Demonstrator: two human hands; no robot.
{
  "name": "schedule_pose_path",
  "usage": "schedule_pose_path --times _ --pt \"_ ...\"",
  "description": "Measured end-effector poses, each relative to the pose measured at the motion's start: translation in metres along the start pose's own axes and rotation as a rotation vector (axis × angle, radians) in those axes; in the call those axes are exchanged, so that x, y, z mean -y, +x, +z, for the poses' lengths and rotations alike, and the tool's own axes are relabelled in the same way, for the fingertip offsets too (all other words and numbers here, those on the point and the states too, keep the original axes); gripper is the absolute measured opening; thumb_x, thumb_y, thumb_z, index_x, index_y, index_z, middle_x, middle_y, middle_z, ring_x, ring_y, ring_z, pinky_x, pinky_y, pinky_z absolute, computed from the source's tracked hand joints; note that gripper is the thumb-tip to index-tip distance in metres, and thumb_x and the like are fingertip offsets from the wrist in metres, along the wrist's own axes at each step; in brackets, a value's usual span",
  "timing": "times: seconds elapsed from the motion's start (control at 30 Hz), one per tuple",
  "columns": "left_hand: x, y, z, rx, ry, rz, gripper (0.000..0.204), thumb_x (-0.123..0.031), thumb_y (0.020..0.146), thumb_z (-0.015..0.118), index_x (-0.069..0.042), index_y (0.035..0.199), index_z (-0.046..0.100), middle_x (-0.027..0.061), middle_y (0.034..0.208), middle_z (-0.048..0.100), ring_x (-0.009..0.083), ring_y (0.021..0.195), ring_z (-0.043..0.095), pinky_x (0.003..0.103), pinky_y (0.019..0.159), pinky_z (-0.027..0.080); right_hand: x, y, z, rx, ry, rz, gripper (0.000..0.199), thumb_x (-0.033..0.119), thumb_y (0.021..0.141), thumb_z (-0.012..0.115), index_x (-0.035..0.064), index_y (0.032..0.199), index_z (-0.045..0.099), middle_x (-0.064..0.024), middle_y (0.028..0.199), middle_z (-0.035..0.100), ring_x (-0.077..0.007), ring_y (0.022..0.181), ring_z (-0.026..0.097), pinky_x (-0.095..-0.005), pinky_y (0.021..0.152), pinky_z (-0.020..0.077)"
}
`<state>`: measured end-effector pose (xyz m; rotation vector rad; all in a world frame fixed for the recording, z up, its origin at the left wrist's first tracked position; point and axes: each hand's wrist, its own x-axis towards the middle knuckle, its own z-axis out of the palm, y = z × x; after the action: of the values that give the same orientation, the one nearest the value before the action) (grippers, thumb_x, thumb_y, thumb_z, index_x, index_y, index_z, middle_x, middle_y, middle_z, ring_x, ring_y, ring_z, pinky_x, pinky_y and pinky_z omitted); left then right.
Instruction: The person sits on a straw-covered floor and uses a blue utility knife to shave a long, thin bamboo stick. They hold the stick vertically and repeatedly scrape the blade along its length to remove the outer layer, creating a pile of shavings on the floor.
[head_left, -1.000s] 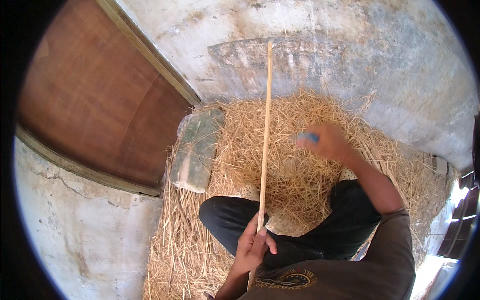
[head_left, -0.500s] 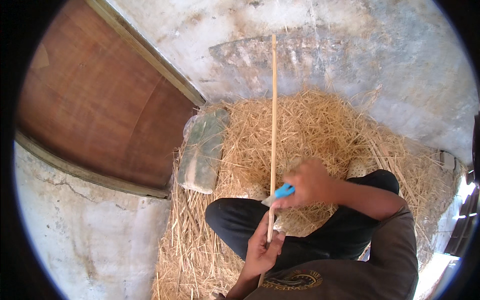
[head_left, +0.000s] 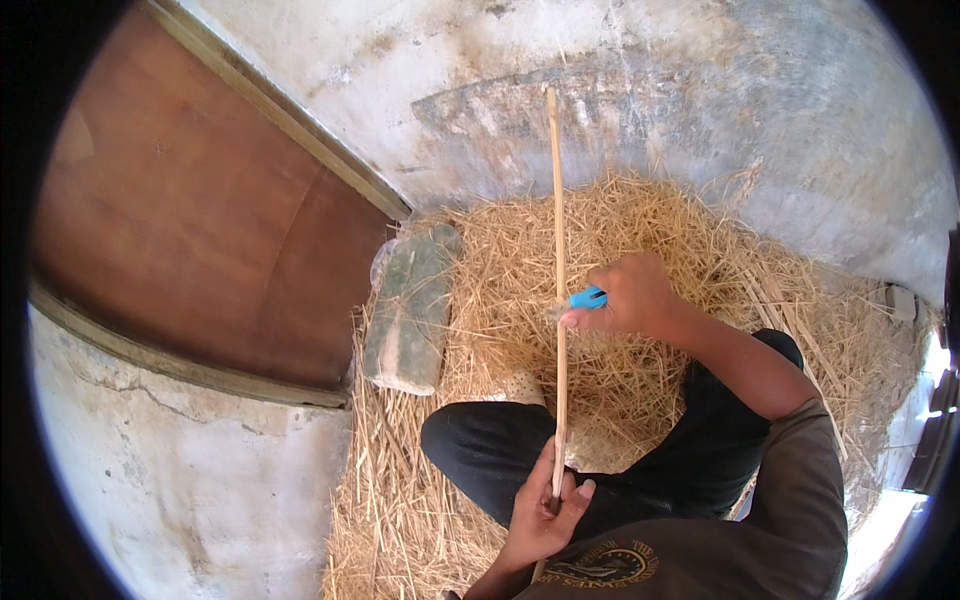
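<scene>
Both hands were closed and well apart. At lower centre of the frame, the left hand was clamped on a pale wooden strip, whose long axis ran nearly upright from there to upper centre. Just right of mid-frame, the blue-handled knife lay crosswise with its blade at the strip, gripped by the right hand, the nearer one to the strip's top end. Half a second earlier, knife and right hand were lower, close above the left.
</scene>
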<state>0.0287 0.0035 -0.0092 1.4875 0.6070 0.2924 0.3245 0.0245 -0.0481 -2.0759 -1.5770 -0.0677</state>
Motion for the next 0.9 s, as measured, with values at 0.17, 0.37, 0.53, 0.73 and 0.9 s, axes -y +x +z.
schedule_pose_path --times 0.17,0.37,0.53,0.73,0.9 --pt "-0.010 -0.003 -0.004 -0.002 -0.023 -0.103 0.069 0.009 0.086 0.056 0.002 0.146 0.022 -0.0067 0.064 0.032 0.0011 0.056 0.031 0.015 0.055 0.028 -0.004 0.011 0.001 -0.037 0.021 -0.071 0.076 0.084 0.070 0.049 0.0101 0.054 0.059 -0.0048 0.042 0.046 -0.0219 0.038 0.049 -0.0368 0.038 0.0362" --pt "0.001 -0.025 -0.001 0.078 -0.011 -0.111 0.072 0.006 0.086 0.060 0.001 0.146 0.022 -0.0067 0.062 0.031 0.0007 0.053 0.029 0.015 0.052 0.024 -0.062 0.043 -0.001 -0.093 -0.116 0.135 0.072 0.077 0.080 0.046 0.0107 0.054 0.055 -0.0013 0.042 0.040 -0.0184 0.039 0.044 -0.0360 0.040 0.0367" --pt "-0.004 -0.044 0.003 0.110 0.048 -0.111 0.047 -0.008 0.095 0.055 -0.003 0.139 0.040 -0.0058 0.070 0.043 0.0038 0.060 0.038 0.019 0.054 0.033 -0.108 0.060 -0.024 -0.107 -0.039 0.468 0.074 0.073 0.085 0.042 0.0063 0.068 0.067 -0.0057 0.053 0.053 -0.0209 0.051 0.053 -0.0381 0.050 0.0445" --pt "0.029 -0.068 0.003 0.124 -0.024 -0.237 0.042 -0.015 0.099 0.048 -0.004 0.140 0.042 -0.0067 0.073 0.048 0.0019 0.063 0.043 0.020 0.054 0.034 -0.251 0.030 -0.030 -0.269 -0.018 0.955 0.090 0.078 0.085 0.026 -0.0025 0.068 0.063 -0.0163 0.068 0.062 -0.0267 0.070 0.061 -0.0434 0.074 0.0501" --pt "0.021 -0.030 -0.003 0.035 -0.199 -0.277 0.048 -0.012 0.100 0.044 -0.007 0.146 0.031 -0.0081 0.064 0.035 0.0015 0.054 0.032 0.018 0.049 0.028 -0.210 0.007 -0.040 -0.077 0.030 0.804 0.083 0.076 0.082 0.042 -0.0003 0.054 0.057 -0.0124 0.055 0.055 -0.0241 0.052 0.052 -0.0433 0.058 0.0440"
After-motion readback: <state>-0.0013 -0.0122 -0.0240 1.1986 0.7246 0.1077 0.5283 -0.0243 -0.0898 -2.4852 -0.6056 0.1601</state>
